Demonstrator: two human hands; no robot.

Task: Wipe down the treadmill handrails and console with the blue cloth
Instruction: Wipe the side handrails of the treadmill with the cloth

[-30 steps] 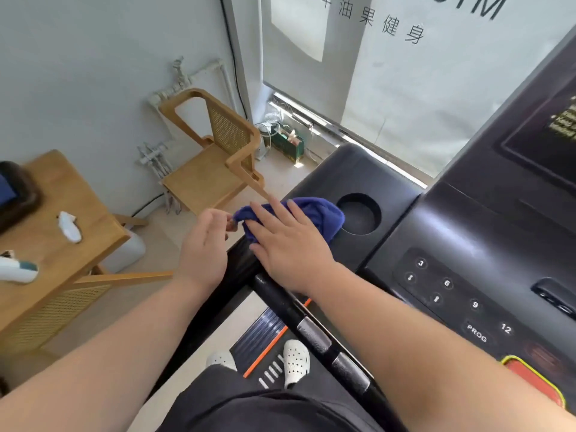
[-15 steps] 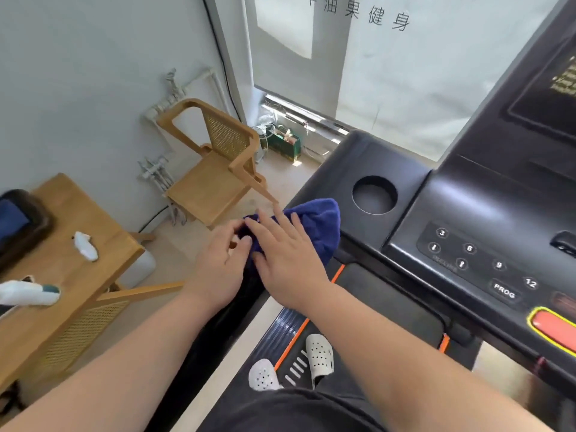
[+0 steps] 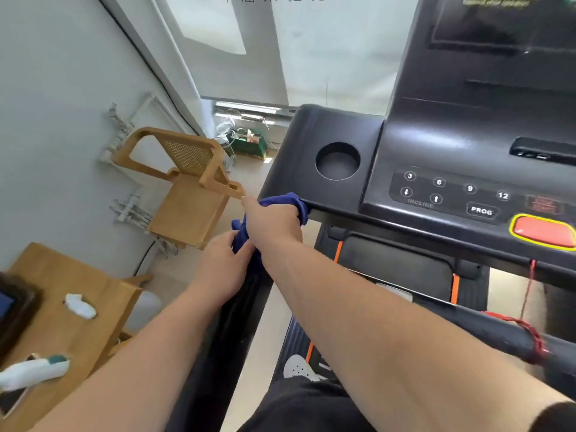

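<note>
The blue cloth (image 3: 297, 203) is bunched at the front left corner of the black treadmill console (image 3: 311, 135), draped down over the top of the left handrail (image 3: 237, 304). My right hand (image 3: 271, 221) is closed over the cloth's upper part, pressing it against the console's corner. Just below, my left hand (image 3: 223, 266) pinches the cloth's hanging lower end against the handrail. The console's number keys (image 3: 439, 182) and red stop button (image 3: 544, 232) lie to the right, untouched. The right-side handrail (image 3: 498, 335) crosses below my right forearm.
A wooden chair (image 3: 187, 194) stands left of the treadmill by the wall. A wooden table (image 3: 78, 322) at lower left carries a spray bottle (image 3: 34, 371) and a dark tray. A round cup holder (image 3: 337, 160) sits in the console. A red safety cord (image 3: 530, 294) hangs at right.
My right hand has gone from lying flat on the cloth to gripping it at the console's corner. My left hand has slid down the handrail and taken the cloth's lower end.
</note>
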